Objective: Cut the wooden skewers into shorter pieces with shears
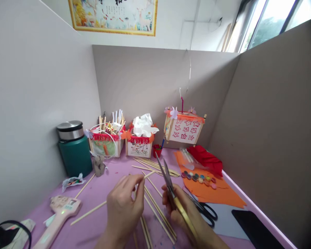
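Note:
My left hand [125, 204] pinches a thin wooden stick [89, 212]. The stick slants across the hand, its short end poking out past the fingertips and its long end reaching down to the left. In my right hand [180, 207] is a pair of scissors with gold handles [168, 178], the blades pointing up and slightly apart, just right of the stick's short end. Several loose sticks [159, 209] lie on the purple tabletop between and below my hands. Black-handled scissors [207, 212] rest just beyond my right hand, partly hidden by it.
Behind stand a green thermos [75, 152], two decorated boxes [138, 148] and a hanging paper lantern [185, 129]. More sticks [155, 166] lie farther back. At right are orange sheets [204, 192], paint pots [198, 178] and a black slab [254, 228]; at left, a pink glue gun [63, 211]. Grey partitions enclose the table.

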